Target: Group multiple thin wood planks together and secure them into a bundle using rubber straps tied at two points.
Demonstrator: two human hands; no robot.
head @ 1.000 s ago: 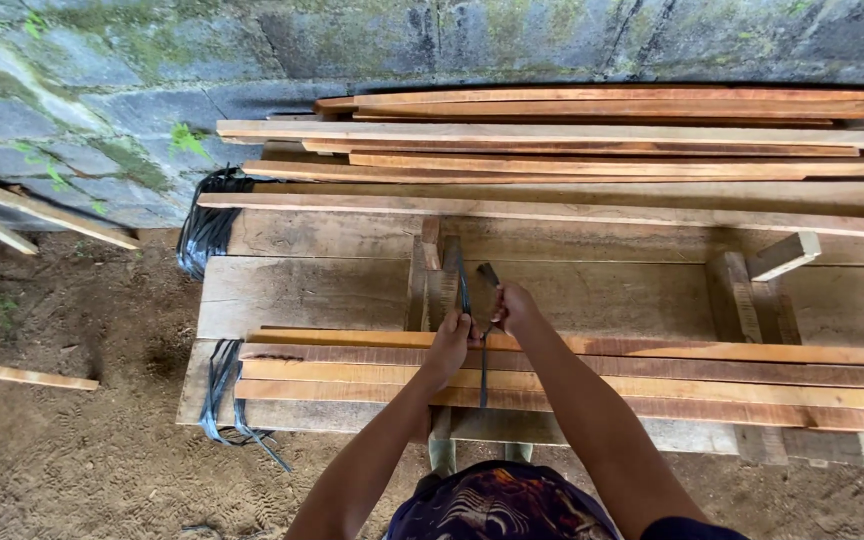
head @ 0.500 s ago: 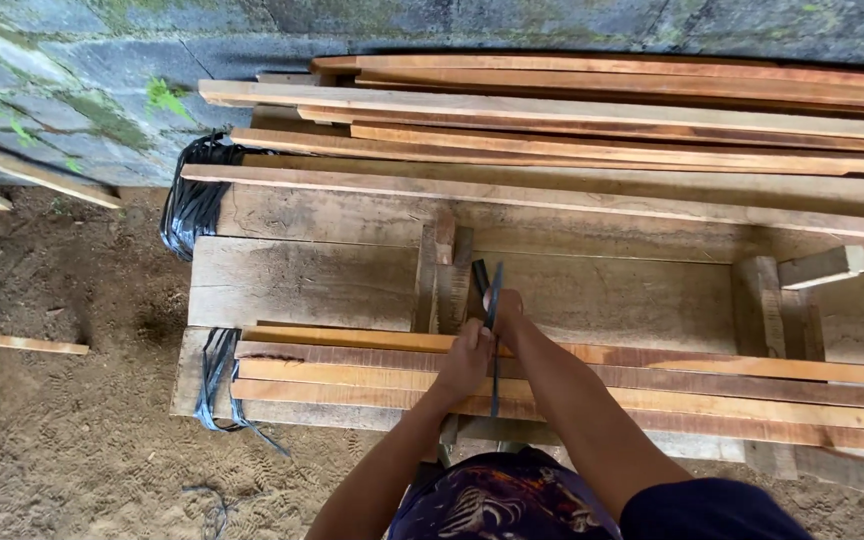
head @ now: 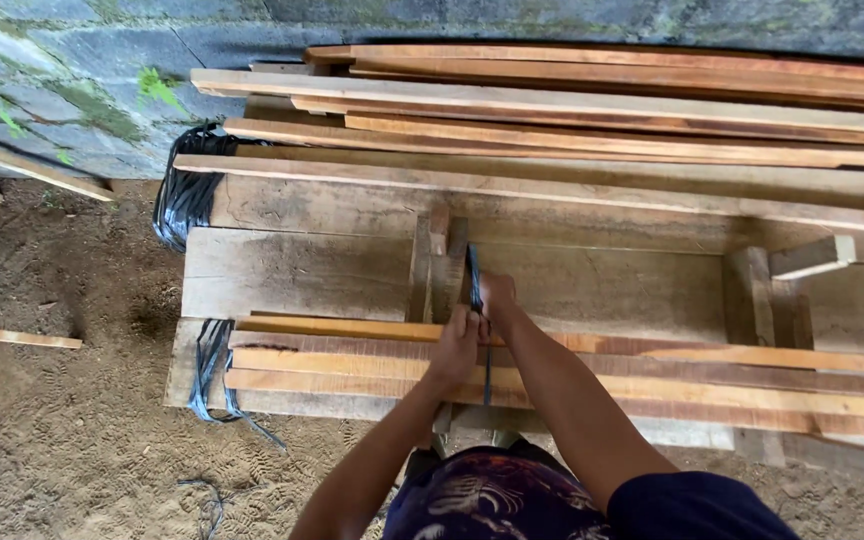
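— Both hands at the near edge of the plank bench [head: 292, 270]: left hand [head: 455, 345] and right hand [head: 497, 295] closed on a dark plastic strap [head: 475, 285] looped over the wooden slats [head: 652, 365].
— Handling?
— Likely light, limp, slick; best gripped close to the crossing, pulled taut. Slats stiff, long.
— Against half a second back?
— Hands a touch lower in view; camera tipped, grip unchanged.
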